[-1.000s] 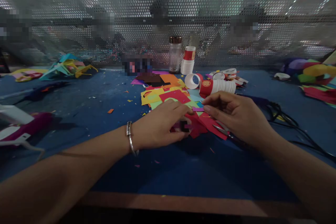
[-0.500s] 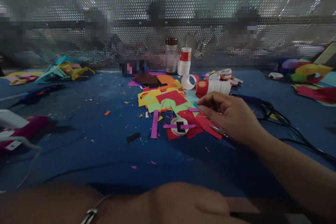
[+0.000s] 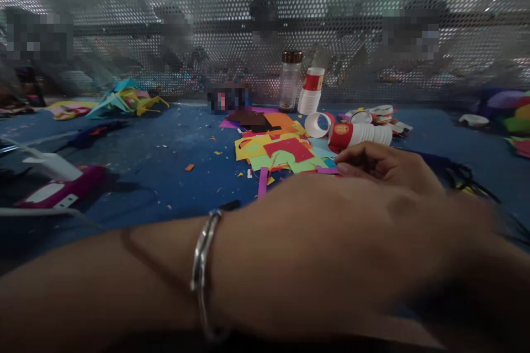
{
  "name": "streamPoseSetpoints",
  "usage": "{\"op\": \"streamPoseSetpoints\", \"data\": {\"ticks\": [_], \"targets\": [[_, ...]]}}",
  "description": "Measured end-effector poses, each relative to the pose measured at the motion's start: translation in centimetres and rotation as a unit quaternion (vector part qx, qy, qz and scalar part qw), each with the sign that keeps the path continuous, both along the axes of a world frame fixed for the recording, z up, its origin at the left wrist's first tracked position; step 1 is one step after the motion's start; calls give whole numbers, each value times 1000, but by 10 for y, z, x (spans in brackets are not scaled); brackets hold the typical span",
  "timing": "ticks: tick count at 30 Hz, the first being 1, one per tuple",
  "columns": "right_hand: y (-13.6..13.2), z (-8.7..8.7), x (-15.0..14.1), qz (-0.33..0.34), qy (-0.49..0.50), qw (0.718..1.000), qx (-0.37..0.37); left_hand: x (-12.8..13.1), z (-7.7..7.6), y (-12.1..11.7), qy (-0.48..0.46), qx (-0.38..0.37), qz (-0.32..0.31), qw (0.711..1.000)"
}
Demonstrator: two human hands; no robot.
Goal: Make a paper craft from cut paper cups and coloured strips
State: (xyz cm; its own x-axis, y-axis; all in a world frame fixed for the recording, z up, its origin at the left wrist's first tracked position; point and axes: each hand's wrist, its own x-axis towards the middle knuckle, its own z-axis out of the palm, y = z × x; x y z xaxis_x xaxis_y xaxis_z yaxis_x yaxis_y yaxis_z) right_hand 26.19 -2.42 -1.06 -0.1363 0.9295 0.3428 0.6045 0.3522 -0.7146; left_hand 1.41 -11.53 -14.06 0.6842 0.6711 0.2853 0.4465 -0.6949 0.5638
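Note:
My left hand (image 3: 331, 242) is lifted close to the camera and stretches across the lower view, blurred, with a metal bracelet (image 3: 202, 270) on the wrist. Its fingers are smeared and hidden. Behind it my right hand (image 3: 385, 162) rests on the blue table (image 3: 165, 176), its fingers pinched on a small purple paper strip (image 3: 327, 170). That strip lies at the edge of a pile of coloured paper cut-outs (image 3: 281, 149). The left arm hides the red pieces in front of my right hand.
A longer purple strip (image 3: 262, 182) and a black strip (image 3: 230, 205) lie loose. Red-and-white paper cups (image 3: 360, 133) lie on their side; another stack (image 3: 310, 94) stands by a clear bottle (image 3: 290, 80). A pink tool (image 3: 62, 190) sits left, black cables (image 3: 464, 176) right, a perforated screen (image 3: 124, 38) behind.
My left hand left the red paper pieces, dropped toward me, then rose across the view close to the camera. My right hand stayed by the paper pile, still pinched.

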Motion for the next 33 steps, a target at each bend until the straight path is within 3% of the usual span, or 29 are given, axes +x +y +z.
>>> {"op": "streamPoseSetpoints", "data": {"ticks": [2,3,4,6,11,17,22,27,33], "targets": [[0,1,0,-4,-1,1000,3,6,80,65,67,34,9,997],[-1,1,0,-7,-8,1000,10,5,110,89,115,48,25,992],[-1,1,0,-10,-14,1000,17,2,131,108,165,52,50,984],[0,0,1,-11,-19,999,24,-8,151,131,222,37,119,967],[4,-1,5,-12,-14,1000,26,-22,135,159,230,27,169,958],[8,0,11,-30,5,999,36,6,129,196,231,20,200,952],[12,0,18,-29,-10,999,38,18,122,208,242,-18,196,950],[13,-1,21,-26,-23,999,37,5,120,214,203,-50,201,957],[12,-1,20,-22,-22,999,43,-29,117,231,125,2,293,948]]}}
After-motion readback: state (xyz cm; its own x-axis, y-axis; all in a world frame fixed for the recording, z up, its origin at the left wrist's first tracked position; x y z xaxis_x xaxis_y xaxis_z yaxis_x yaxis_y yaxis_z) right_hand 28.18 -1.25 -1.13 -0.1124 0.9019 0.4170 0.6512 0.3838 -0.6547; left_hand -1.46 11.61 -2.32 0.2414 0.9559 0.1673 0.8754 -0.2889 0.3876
